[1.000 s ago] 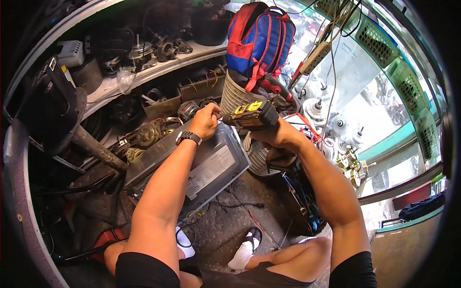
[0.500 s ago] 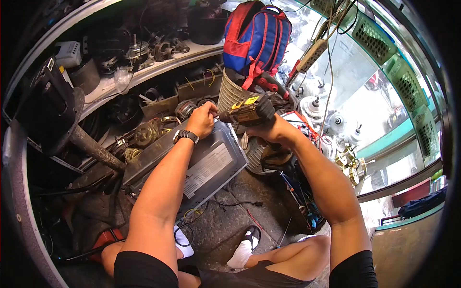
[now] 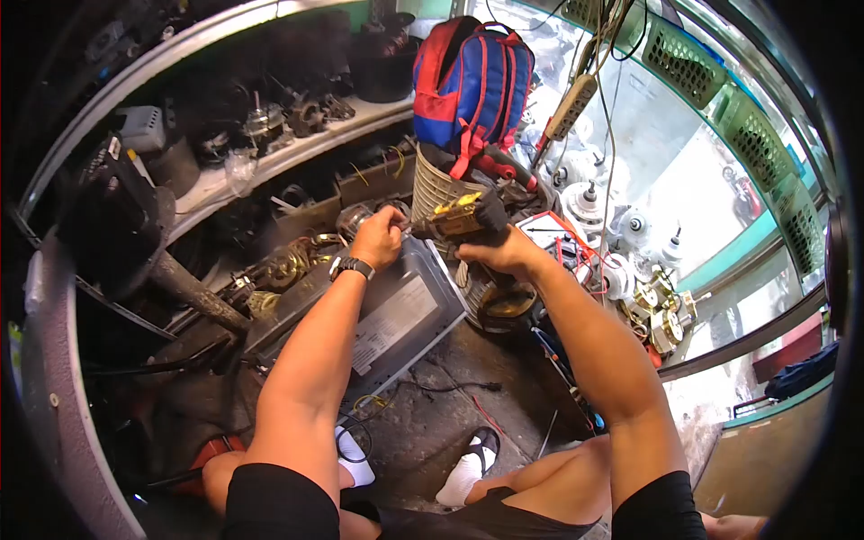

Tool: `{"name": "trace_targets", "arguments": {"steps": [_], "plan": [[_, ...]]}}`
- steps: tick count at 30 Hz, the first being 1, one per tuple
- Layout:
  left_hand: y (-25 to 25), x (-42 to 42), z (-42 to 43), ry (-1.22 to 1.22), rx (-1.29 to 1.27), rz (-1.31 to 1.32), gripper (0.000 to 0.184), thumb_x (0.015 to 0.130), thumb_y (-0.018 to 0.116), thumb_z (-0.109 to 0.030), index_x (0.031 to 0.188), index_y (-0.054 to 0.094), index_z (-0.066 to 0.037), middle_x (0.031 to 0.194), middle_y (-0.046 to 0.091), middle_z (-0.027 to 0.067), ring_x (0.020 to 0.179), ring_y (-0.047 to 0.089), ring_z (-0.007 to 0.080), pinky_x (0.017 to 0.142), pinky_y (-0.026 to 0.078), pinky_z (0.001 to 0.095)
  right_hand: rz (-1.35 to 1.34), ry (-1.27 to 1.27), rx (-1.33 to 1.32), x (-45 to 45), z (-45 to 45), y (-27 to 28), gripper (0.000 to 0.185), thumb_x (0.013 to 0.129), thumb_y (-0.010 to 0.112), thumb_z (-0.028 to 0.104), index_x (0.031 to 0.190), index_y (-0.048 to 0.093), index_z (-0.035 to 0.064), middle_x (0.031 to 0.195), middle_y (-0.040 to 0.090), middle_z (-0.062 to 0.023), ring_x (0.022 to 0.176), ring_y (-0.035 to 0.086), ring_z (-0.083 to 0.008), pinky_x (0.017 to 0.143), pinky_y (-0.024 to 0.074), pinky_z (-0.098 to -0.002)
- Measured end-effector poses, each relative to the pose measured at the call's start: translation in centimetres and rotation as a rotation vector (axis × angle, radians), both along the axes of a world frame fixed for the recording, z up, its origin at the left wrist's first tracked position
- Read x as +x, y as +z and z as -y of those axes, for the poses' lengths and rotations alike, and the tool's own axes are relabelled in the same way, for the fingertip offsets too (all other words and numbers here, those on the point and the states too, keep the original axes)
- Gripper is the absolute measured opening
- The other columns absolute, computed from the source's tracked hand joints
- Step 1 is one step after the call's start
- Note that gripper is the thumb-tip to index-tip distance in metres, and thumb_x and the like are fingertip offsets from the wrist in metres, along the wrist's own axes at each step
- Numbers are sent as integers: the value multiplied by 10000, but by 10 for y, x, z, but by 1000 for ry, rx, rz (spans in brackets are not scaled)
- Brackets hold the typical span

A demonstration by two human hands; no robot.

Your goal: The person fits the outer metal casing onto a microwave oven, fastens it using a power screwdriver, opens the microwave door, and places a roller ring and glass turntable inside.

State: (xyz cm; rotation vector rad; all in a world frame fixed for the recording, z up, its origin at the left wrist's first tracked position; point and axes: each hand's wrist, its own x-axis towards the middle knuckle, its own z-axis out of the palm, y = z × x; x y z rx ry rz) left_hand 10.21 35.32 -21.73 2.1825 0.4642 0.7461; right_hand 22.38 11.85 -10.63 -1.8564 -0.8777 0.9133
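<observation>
From where I stand, the right hand (image 3: 507, 255) is wrapped round the handle of a yellow-and-black cordless drill (image 3: 457, 219), its nose pointing at the left hand (image 3: 378, 241). The left fingers are bent in close at that nose, probably to guide or steady it; I cannot tell what, if anything, they pinch. Below and left of the drill grip lies a grey, box-shaped metal case (image 3: 434, 286) with a pale printed label (image 3: 396, 324), its far edge just under both hands, likely tilted there for easy reach. Beyond the grip, a red-and-blue fabric backpack (image 3: 477, 85) sits on a ribbed beige bin (image 3: 428, 191), perhaps kept off the floor. I count 1 drill, 1 case, 1 backpack and, right of the grip, at least 3 white round parts (image 3: 587, 209) with metal shafts.
</observation>
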Motion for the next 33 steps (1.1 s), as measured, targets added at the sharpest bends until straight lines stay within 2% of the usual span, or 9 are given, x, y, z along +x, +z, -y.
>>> {"name": "trace_targets", "arguments": {"steps": [7, 9, 12, 16, 22, 26, 27, 31, 33], "plan": [[51, -227, -11, 364, 363, -595, 321, 979, 563, -360, 1096, 698, -94, 1175, 689, 134, 1163, 614, 357, 935, 487, 489, 16, 15, 86, -6, 1, -6, 348, 863, 826, 199, 1148, 711, 37, 953, 735, -36, 800, 665, -136, 672, 541, -326], [39, -316, 6, 691, 231, -581, 368, 992, 575, -398, 1155, 696, -91, 1204, 672, 142, 1191, 583, 371, 991, 459, 472, 50, 22, 159, -5, 1, -14, 360, 815, 842, 163, 1135, 700, 83, 898, 695, -4, 759, 611, -109, 677, 518, -310], [-65, -380, 1, 595, -361, -183, 500, 1056, 504, -450, 1412, 568, -104, 1424, 575, 159, 1347, 510, 313, 1105, 399, 416, -10, 4, 136, -8, 0, -28, 359, 815, 838, 155, 1136, 696, 80, 864, 675, 9, 704, 590, -102, 618, 494, -306], [-93, -350, 41, 580, -703, 127, 500, 1105, 322, -519, 1549, 383, -298, 1610, 358, 97, 1360, 452, 255, 1094, 392, 376, -4, -51, 97, -21, 6, -28, 261, 856, 806, 186, 1041, 690, 41, 824, 671, -6, 719, 623, -107, 625, 516, -305], [-71, -349, 51, 570, -931, 165, 640, 1058, 394, -602, 1613, 169, -378, 1654, 271, 97, 1384, 446, 373, 1004, 402, 678, 157, -102, 305, -38, 15, -64, 394, 895, 796, 278, 1161, 677, 14, 910, 713, -52, 688, 644, -147, 623, 535, -322], [-111, -345, 93, 591, -599, 24, 595, 1091, 428, -379, 1519, 342, 26, 1522, 460, 243, 1404, 446, 361, 1161, 326, 411, -35, -129, 128, -48, 20, -78, 351, 905, 780, 294, 1095, 681, 15, 887, 712, -48, 666, 642, -142, 604, 529, -322], [-83, -338, 102, 715, -652, -273, 610, 1088, 428, -403, 1519, 352, 22, 1516, 467, 252, 1409, 444, 370, 1166, 325, 414, -27, -144, 113, -53, 18, -75, 342, 906, 778, 295, 1074, 679, 14, 877, 711, -53, 651, 641, -140, 593, 525, -319], [-103, -355, 86, 471, -806, -32, 636, 1089, 428, -466, 1556, 318, -49, 1497, 487, 155, 1334, 494, 286, 1111, 382, 403, 114, -138, 139, -59, 24, -94, 341, 900, 783, 281, 1059, 670, 1, 856, 714, -70, 609, 640, -124, 563, 517, -309], [-97, -353, 90, 497, -720, -83, 700, 1071, 430, -495, 1545, 330, 10, 1544, 452, 229, 1426, 431, 366, 1170, 319, 398, 610, -120, 447, -70, 36, -107, 298, 884, 754, 143, 1120, 662, -16, 952, 725, -112, 826, 699, -282, 768, 554, -351]]}}
